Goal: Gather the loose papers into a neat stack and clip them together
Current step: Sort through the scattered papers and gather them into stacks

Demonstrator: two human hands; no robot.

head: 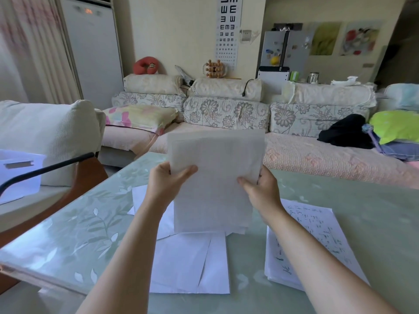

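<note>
I hold a bundle of white sheets [215, 177] upright above the table, its lower edge near the tabletop. My left hand [166, 181] grips the bundle's left edge with the thumb across the front. My right hand [260, 189] grips the right edge the same way. Under the bundle, more blank sheets [190, 261] lie spread on the table. A small pile of handwritten pages [317, 234] lies to the right, partly under my right forearm. No clip is in view.
The table [79, 223] has a pale green leaf-patterned glass top. A sofa [226, 114] with cushions and clothes runs behind it. A wooden armchair with a black cable [45, 168] and a white box [18, 173] stands at the left.
</note>
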